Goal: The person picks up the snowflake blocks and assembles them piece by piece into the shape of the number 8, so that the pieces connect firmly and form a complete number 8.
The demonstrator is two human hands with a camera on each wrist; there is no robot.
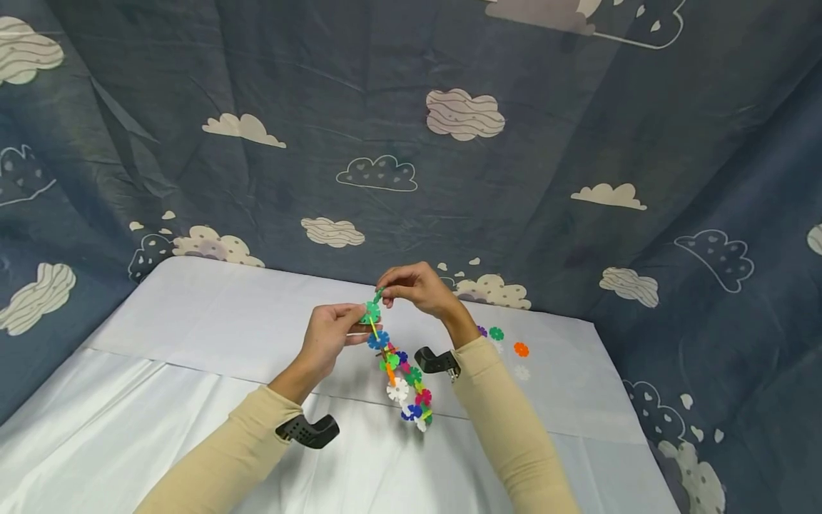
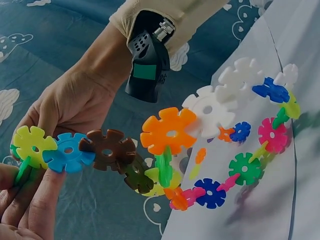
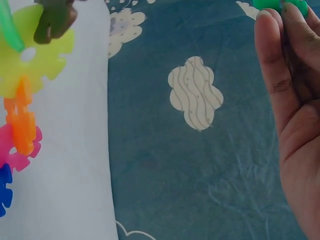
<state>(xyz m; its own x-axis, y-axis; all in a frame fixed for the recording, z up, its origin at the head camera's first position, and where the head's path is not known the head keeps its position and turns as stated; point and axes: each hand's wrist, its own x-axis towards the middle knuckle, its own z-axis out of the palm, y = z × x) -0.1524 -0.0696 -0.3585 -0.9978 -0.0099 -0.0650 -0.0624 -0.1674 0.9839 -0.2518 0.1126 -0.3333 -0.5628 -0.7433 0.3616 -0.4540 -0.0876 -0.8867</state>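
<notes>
Slotted plastic flower discs are linked edge to edge into a colourful chain [image 1: 397,390], which hangs in a loop over the table. At its upper end, my left hand [image 1: 327,332] pinches a green disc [image 1: 372,312] between thumb and fingers. Just above, my right hand [image 1: 417,289] pinches another green disc [image 3: 272,4] by its edge, right at the chain's end. The left wrist view shows yellow, light blue [image 2: 69,152], brown [image 2: 107,151], orange [image 2: 168,131] and white discs along the chain. The far side of the loop has pink, green and dark blue ones.
Loose discs lie on the white table [image 1: 244,321] to the right of my right forearm, among them a green one [image 1: 496,333], an orange one [image 1: 521,350] and a white one [image 1: 521,373]. A dark cloud-patterned cloth [image 1: 289,143] hangs behind the table and at both sides.
</notes>
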